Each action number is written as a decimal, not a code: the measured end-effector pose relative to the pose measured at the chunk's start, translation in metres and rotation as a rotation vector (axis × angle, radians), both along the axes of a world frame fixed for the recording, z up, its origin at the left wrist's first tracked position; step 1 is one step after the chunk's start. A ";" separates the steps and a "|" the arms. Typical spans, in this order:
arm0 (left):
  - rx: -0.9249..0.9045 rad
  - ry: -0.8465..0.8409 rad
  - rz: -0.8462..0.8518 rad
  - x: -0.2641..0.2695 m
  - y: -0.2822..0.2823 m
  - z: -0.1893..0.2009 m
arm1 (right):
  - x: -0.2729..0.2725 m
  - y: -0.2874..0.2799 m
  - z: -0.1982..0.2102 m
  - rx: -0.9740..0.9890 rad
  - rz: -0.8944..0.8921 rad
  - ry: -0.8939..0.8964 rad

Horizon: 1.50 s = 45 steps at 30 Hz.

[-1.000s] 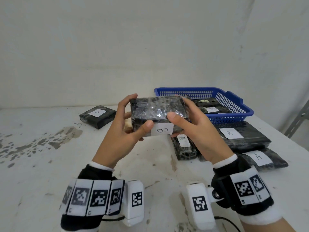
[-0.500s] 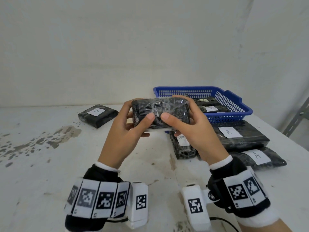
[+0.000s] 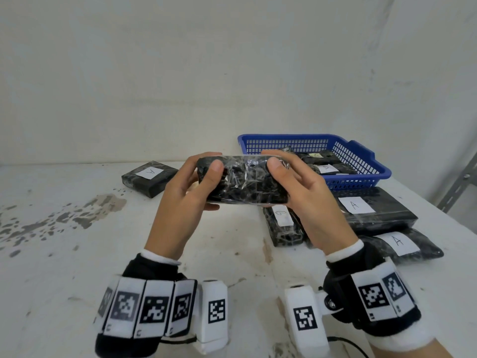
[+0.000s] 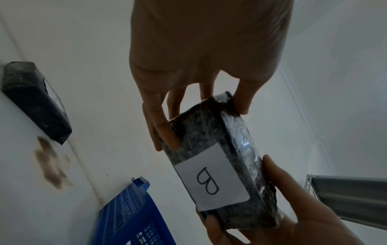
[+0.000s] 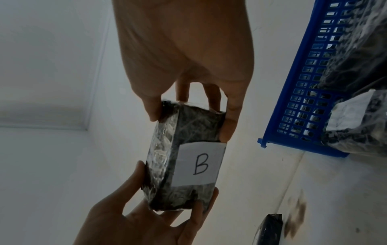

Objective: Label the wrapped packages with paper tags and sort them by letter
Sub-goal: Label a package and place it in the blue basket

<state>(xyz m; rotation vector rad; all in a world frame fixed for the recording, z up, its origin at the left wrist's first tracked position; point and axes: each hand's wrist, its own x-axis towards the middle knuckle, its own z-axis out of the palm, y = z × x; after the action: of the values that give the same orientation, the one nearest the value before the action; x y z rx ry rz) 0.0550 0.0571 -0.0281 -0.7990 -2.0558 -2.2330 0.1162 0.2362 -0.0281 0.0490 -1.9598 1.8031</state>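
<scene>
A black package in clear film (image 3: pixel 242 183) is held lengthwise above the white table (image 3: pixel 77 254). My left hand (image 3: pixel 206 166) grips its left end, thumb on the near face and fingers behind. My right hand (image 3: pixel 277 161) grips the right end the same way. In the head view no tag shows on it. The wrist views show a white paper tag marked B (image 4: pixel 211 180) (image 5: pixel 199 164) on the package's underside, between the fingers (image 4: pixel 163 132) of the left hand and the fingers (image 5: pixel 228 126) of the right.
A blue basket (image 3: pixel 361 161) at the back right holds several tagged packages. An A package (image 3: pixel 149 178) lies at the back left. Under my right hand lies a B package (image 3: pixel 282 226), with two A packages (image 3: pixel 374 210) (image 3: pixel 402 245) to its right. A metal shelf leg (image 3: pixel 456 187) stands far right.
Both hands have tipped the package over, so the B tag that faced me on its near side has gone to the underside. The hands have spread toward its ends.
</scene>
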 end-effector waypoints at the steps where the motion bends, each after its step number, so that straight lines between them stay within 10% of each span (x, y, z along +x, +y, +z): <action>1: 0.003 -0.004 0.000 0.001 0.001 0.000 | 0.001 -0.001 0.001 0.007 -0.007 -0.005; 45: -0.021 0.079 0.007 0.008 0.004 0.004 | 0.007 0.003 0.002 0.113 0.001 -0.036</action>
<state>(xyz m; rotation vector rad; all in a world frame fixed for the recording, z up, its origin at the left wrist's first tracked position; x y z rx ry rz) 0.0635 0.0610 -0.0239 -0.8659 -2.0470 -2.1431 0.1235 0.2392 -0.0265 0.0550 -2.0857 1.7028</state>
